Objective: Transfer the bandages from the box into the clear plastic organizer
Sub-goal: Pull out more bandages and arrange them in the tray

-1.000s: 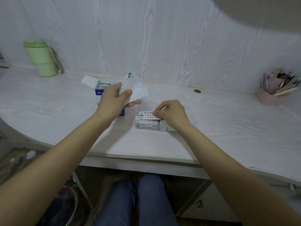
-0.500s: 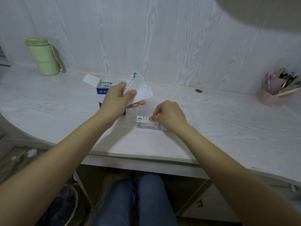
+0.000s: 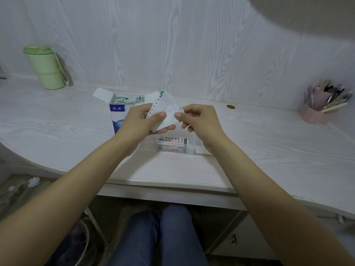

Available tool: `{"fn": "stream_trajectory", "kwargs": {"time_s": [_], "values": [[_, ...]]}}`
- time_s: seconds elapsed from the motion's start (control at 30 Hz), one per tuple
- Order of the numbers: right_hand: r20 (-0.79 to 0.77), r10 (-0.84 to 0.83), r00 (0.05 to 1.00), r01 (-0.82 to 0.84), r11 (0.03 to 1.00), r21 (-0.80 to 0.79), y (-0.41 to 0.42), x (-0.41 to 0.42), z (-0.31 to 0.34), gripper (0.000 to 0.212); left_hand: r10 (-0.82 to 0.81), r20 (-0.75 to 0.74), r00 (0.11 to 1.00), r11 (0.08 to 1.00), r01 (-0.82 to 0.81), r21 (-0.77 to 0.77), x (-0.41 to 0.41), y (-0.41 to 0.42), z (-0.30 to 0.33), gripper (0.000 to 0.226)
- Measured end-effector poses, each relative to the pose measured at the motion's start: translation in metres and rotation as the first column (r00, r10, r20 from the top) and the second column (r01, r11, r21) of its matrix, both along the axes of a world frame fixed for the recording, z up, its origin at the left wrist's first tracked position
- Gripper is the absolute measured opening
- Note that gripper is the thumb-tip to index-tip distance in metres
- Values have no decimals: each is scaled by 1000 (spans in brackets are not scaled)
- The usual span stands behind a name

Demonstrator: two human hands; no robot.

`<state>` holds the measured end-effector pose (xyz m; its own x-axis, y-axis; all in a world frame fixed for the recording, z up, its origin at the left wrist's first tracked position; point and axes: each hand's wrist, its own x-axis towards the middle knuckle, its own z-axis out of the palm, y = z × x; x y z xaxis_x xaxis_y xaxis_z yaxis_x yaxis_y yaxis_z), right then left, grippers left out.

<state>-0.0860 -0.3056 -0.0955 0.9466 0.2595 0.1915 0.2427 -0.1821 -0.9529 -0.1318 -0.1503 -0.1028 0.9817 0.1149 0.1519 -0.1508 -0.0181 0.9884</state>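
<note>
The blue-and-white box [image 3: 118,114], just left of the left hand's fingers [image 3: 160,115], carries two white characters that look like "海洪" with a small registered mark. The wrapper [image 3: 163,110] pinched between both hands bears a column of dark print and a green mark, too small to read. Below the fingers, the clear plastic organizer [image 3: 176,144] shows a bandage with a row of characters, illegible.
</note>
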Motion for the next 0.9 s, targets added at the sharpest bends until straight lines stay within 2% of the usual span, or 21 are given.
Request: {"fn": "stream_trajectory", "kwargs": {"time_s": [0.27, 0.33, 0.47, 0.63, 0.8, 0.9], "values": [[-209, 94, 973, -31, 958, 287, 2, -2, -8, 13, -16, -54, 998, 1000, 15, -26, -6, 7, -2, 24], [-230, 91, 969, -21, 957, 290, 2, -3, -7, 7, -20, -52, 998, 1000, 19, -20, -8, 6, -2, 20], [-269, 83, 960, -1, 956, 293, 2, -5, -5, 10, 16, -54, 998, 999, -18, -36, -9, 6, -3, 16], [-318, 125, 940, 20, 909, 416, 0, -5, -3, 19, 69, -39, 997, 996, -66, 63, -7, 11, -5, 9], [-328, 192, 925, -6, 870, 494, 1, -2, -6, 7, 83, -49, 995, 992, -78, 98, -6, 14, -5, 11], [-363, 238, 901, -20, 859, 512, 3, 1, -7, 23, 95, -32, 995, 991, -92, 100, -5, 16, -6, 9]]}}
